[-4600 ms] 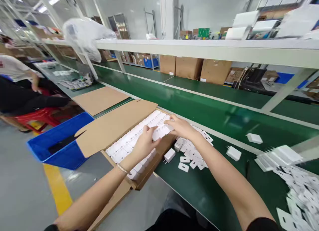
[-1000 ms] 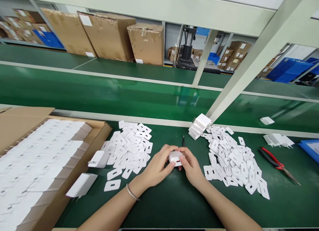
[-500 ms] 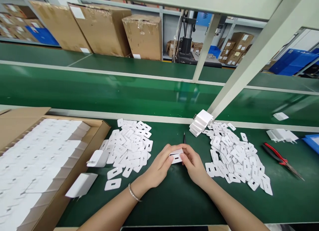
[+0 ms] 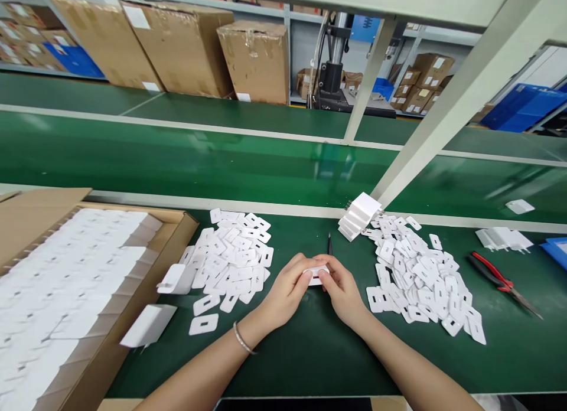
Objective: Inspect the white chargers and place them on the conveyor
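A thin, silvery bracelet (image 4: 243, 341) circles the left wrist, loose-fitting, its narrow band finely textured like twisted or beaded metal. Left grip (image 4: 286, 293) and right grip (image 4: 346, 296) are both ungloved, with slender fingers and thumbs. The left forearm (image 4: 195, 372) and right forearm (image 4: 407, 367) are bare and slim, widening smoothly from the wrists. Beyond the near edge of the desk (image 4: 305, 355) shows a black strip (image 4: 292, 404), possibly clothing; too little is visible to tell.

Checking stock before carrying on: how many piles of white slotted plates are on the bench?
2 in view: one pile between the carton and the left hand, the other pile between the right hand and the pliers.
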The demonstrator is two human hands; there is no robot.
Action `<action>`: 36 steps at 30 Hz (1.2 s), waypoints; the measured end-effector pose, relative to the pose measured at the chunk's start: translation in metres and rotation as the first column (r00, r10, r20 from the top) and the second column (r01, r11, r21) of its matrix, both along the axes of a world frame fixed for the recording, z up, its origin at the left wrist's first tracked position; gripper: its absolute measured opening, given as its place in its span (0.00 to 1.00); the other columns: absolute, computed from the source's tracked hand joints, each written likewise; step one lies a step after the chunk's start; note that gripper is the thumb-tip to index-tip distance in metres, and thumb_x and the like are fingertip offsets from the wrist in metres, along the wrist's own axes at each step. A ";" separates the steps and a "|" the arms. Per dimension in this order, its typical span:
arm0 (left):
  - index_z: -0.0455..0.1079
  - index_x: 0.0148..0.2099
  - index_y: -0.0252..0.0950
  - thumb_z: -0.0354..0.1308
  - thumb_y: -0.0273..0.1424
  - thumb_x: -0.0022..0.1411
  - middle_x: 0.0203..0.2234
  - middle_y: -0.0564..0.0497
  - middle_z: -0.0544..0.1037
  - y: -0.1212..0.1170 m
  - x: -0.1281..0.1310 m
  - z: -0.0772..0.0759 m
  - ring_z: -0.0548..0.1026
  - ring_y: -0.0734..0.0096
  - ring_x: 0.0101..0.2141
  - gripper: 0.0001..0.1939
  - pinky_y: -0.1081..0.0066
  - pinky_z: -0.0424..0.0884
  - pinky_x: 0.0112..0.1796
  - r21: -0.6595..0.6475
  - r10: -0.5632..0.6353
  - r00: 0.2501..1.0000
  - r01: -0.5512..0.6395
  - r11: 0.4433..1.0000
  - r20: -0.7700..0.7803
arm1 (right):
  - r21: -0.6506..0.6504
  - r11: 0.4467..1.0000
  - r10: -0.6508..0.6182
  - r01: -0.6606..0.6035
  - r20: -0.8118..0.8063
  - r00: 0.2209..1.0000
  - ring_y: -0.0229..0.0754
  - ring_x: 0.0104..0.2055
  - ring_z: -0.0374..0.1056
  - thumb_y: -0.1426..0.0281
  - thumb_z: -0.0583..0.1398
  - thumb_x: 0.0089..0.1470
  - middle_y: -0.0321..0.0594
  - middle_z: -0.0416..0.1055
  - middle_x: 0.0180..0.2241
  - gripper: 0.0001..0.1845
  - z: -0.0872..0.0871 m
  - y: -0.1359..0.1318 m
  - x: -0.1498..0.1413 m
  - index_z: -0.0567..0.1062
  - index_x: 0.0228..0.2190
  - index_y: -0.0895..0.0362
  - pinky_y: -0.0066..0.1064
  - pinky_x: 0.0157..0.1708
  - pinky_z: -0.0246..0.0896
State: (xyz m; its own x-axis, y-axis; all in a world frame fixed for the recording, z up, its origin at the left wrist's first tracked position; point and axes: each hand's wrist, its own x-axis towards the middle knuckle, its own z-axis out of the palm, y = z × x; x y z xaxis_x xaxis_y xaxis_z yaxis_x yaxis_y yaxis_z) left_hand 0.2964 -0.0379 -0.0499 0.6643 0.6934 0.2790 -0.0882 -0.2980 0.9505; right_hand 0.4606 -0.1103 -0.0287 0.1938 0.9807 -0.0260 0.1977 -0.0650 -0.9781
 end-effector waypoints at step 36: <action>0.60 0.69 0.43 0.62 0.31 0.67 0.53 0.44 0.75 0.014 0.000 0.000 0.73 0.51 0.53 0.31 0.51 0.71 0.56 0.352 0.008 0.965 0.089 0.932 -0.264 | 0.594 0.775 -0.613 0.215 0.623 0.486 0.61 0.60 0.65 0.55 0.67 0.57 0.59 0.61 0.62 0.48 0.057 0.014 0.065 0.55 0.69 0.55 0.55 0.55 0.68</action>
State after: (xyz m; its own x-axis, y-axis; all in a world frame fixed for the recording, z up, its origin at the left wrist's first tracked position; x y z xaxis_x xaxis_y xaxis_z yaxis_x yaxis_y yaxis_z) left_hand 0.2969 -0.0240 -0.0497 0.7715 0.5501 0.3196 0.1248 -0.6234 0.7719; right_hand 0.5257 -0.0968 0.0285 0.3274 0.6455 0.6901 0.9106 -0.0206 -0.4128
